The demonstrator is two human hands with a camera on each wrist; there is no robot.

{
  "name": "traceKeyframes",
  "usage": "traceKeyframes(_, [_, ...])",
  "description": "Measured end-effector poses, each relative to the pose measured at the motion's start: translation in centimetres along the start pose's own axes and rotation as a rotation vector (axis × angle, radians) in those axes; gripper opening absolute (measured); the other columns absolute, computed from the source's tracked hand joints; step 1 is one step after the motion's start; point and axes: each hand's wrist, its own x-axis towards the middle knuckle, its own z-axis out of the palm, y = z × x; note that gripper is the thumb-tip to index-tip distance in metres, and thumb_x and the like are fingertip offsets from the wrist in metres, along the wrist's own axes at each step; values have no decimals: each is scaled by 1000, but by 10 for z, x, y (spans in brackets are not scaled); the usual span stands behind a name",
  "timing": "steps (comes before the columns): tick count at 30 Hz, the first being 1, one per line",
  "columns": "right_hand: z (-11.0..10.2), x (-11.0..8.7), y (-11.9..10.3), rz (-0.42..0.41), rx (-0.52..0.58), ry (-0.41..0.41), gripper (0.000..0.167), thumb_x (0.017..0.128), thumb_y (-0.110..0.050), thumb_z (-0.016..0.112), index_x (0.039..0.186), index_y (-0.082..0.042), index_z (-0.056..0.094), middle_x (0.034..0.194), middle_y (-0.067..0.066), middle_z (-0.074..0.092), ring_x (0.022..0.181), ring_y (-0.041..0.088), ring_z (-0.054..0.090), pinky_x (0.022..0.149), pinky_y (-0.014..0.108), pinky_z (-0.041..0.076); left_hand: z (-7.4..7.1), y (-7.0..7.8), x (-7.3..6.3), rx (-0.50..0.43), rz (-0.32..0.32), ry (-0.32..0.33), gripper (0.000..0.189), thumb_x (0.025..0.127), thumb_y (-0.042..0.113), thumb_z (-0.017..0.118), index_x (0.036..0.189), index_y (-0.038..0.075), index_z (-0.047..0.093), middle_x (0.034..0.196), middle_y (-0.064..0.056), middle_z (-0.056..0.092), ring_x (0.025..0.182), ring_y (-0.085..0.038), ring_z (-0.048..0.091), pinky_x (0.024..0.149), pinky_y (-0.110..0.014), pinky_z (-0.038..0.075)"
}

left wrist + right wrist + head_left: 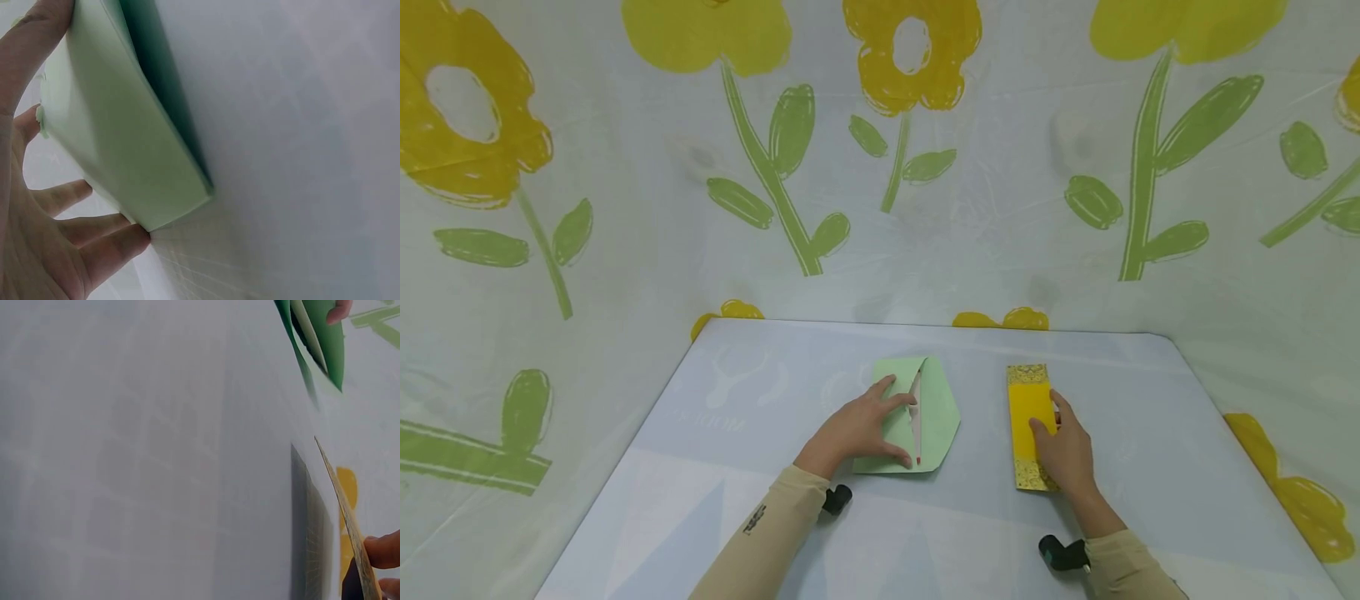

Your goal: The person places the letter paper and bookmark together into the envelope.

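A pale green envelope (940, 425) lies on the table with its flap side to the right; its gaping mouth shows a narrow whitish strip with a small red spot at the near end. My left hand (868, 421) rests across the envelope, fingers and thumb spread, one fingertip right at the mouth. In the left wrist view, fingertips meet one edge of the green paper (119, 131). To the right, my right hand (1067, 450) pinches the right side of a yellow card (1026, 417) with patterned gold ends. The right wrist view has this card (347, 509) tilted, its shadow beside it.
The pale table (760, 467) has faint printed shapes and raised-looking edges. A white curtain (985, 208) printed with yellow flowers stands behind and at both sides. Black devices sit by the left wrist (837, 500) and right wrist (1062, 552).
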Motion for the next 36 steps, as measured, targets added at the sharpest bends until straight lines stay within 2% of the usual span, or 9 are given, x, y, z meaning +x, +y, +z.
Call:
traceKeyframes(8, [3, 0, -3, -2, -1, -3, 67, 105, -21, 54, 161, -4, 22, 137, 32, 48, 103, 38, 53, 87, 50, 48, 0, 0, 0, -8, -2, 2, 97, 58, 71, 87, 143, 39, 53, 166, -10, 25, 133, -36, 52, 99, -50, 51])
traceKeyframes(21, [8, 0, -6, -4, 10, -9, 67, 104, -22, 53, 161, -5, 22, 139, 34, 47, 106, 40, 54, 93, 55, 48, -3, 2, -2, -6, -4, -1, 96, 59, 71, 86, 143, 39, 53, 166, -10, 24, 134, -36, 52, 99, -50, 51])
traceKeyframes(36, [11, -3, -11, -3, 14, -13, 68, 104, -20, 55, 161, -6, 22, 138, 33, 48, 105, 39, 53, 92, 52, 48, -1, 1, -1, 1, -12, -14, 96, 59, 71, 86, 143, 40, 52, 166, -9, 24, 135, -35, 51, 100, -50, 50])
